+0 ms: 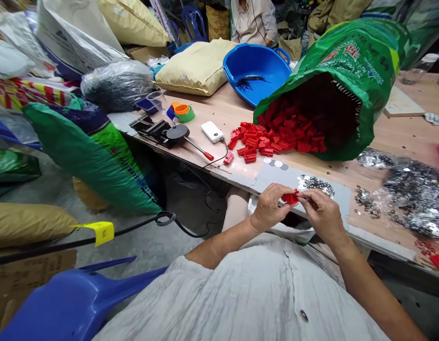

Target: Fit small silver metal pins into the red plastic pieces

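Note:
My left hand (269, 208) and my right hand (321, 213) meet at the table's near edge, both pinched on one small red plastic piece (290, 197). The fingers of both hands are closed around it. Just beyond them on a grey mat (342, 194) lies a small heap of shiny metal bits (315, 183). Further back, a pile of red plastic pieces (272, 139) spills from a green sack (347, 71) lying on its side.
A blue basin (255, 71), a white power bank (212, 131), a black hand tool with a red-tipped handle (169, 132) and stacked cups (182, 111) sit on the wooden table (219, 109). More metal bits (411, 199) lie right. Sacks crowd the left; another person sits behind.

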